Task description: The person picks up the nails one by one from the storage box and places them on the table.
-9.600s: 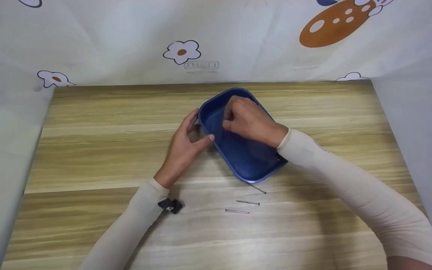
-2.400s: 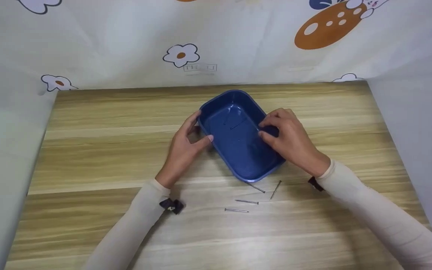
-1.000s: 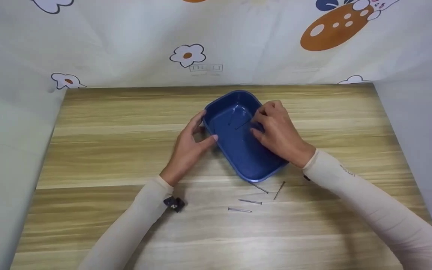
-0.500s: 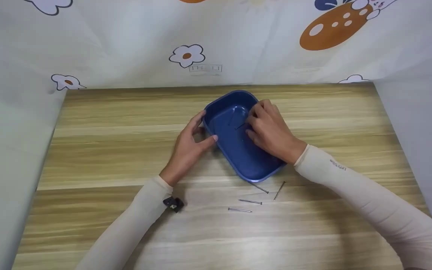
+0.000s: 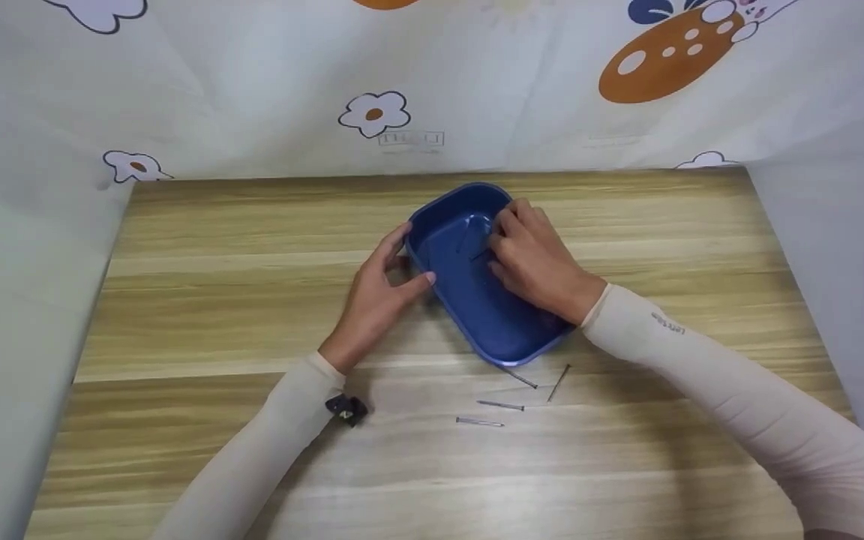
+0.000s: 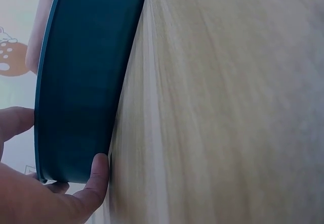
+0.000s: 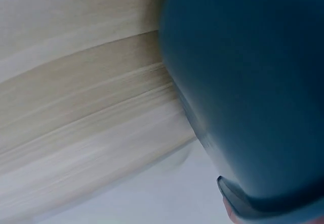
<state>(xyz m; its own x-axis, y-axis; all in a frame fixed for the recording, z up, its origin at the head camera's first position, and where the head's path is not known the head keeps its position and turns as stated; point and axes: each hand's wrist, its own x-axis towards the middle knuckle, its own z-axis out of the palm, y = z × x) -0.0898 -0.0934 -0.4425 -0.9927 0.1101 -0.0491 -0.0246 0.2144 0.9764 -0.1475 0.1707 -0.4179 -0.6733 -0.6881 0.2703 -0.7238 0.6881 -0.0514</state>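
blue tray (image 5: 496, 319) sits on the table (image 5: 252, 300), thin nails (image 5: 463, 238) inside. left hand (image 5: 376, 296): fingers spread against tray wall. right hand (image 5: 541, 262): fingers curled over tray floor; can't tell if pinching anything. nails likely light, stiff, slick; best pinched mid-shank.

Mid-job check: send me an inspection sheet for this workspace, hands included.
Surface: wood-grain table, some glare toward the person.
Job's things: blue tray set at an angle; at least two thin dark nails inside; four nails on the table by its near end, one partly hidden by the tray.
Clutter: nothing seen.
Grippers: left hand touches the tray's left side; right hand reaches inside, fingers bent, any grip on a nail unclear.
Cables: nothing seen.
Surroundings: pale, flower-printed sheet behind.
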